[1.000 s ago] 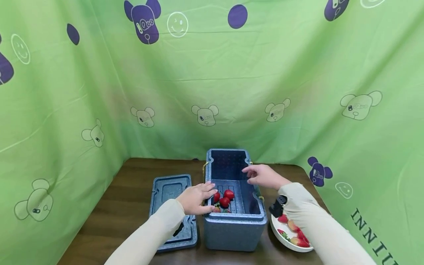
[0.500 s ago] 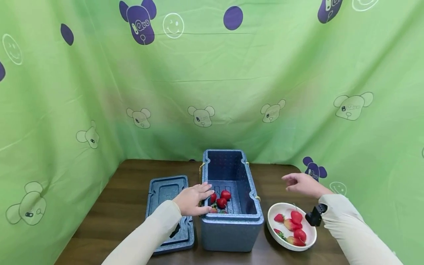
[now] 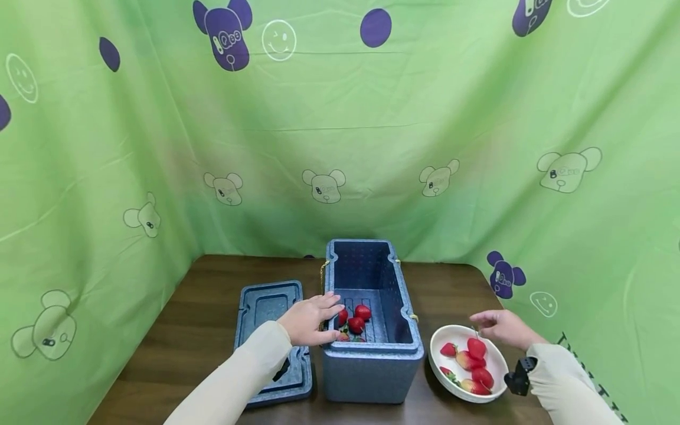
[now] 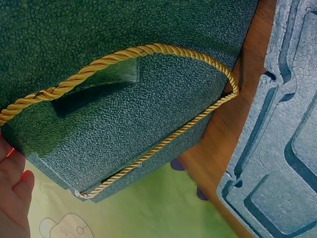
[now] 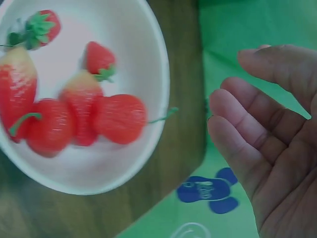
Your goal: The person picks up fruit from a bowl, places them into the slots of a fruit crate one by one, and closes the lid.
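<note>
My left hand (image 3: 310, 321) rests with spread fingers on the left rim of a blue foam cooler box (image 3: 372, 378), which has no lid on it. Inside the box, near its front end, lie several red strawberries (image 3: 356, 325), partly hidden by the rim and the hand. My right hand (image 3: 502, 327) is over the far right side of a white bowl (image 3: 495, 360), its fingers loosely bent and holding nothing. Several strawberries (image 3: 470, 361) lie in that bowl. In the right wrist view a round red one (image 5: 121, 119) with a green stem lies closest to the hand.
The box's lid (image 3: 268, 307) lies flat on the brown wooden table (image 3: 175, 348), left of the box. A yellow twisted rope handle (image 4: 163, 48) hangs on the box's left side. Green printed cloth (image 3: 382, 147) encloses the table at the back and sides.
My right hand has moved from above the box out to the right, then down and back to the bowl's far edge. The left hand has stayed on the box rim.
</note>
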`<state>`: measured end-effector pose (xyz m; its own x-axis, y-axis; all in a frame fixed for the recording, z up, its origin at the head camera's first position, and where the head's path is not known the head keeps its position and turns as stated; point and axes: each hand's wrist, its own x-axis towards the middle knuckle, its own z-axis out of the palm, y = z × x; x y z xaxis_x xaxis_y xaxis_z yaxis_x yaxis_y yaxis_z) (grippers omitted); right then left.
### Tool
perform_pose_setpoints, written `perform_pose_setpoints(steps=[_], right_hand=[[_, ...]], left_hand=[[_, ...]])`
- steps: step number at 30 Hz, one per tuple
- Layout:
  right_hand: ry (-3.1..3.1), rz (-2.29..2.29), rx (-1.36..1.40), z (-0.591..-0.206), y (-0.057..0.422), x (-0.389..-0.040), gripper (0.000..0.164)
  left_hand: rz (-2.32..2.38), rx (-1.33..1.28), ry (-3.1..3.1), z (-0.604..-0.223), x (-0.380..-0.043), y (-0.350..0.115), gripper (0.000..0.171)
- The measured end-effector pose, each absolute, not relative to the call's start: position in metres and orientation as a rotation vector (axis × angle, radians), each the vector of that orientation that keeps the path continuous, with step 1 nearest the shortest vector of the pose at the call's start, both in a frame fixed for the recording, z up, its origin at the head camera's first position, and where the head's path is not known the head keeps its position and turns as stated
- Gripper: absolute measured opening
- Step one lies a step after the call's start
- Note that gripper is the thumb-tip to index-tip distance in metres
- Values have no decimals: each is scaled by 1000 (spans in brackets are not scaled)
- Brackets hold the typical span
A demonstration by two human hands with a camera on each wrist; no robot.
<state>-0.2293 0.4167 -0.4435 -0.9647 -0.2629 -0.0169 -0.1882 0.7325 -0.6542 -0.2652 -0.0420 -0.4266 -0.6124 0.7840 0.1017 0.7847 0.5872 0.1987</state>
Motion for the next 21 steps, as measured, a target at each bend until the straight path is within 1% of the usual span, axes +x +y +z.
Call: perform_pose_setpoints(steps=[4, 15, 21], right_hand=[[2736, -1110, -340, -458, 414, -224, 35], [2771, -1176, -339, -487, 391, -213, 32], [2724, -1367, -303, -510, 373, -207, 35]], left_hand=[[-359, -1380, -2787, -427, -266, -42, 58], [-397, -1369, -2786, -430, -267, -43, 59], [-419, -1351, -2801, -430, -265, -43, 60]])
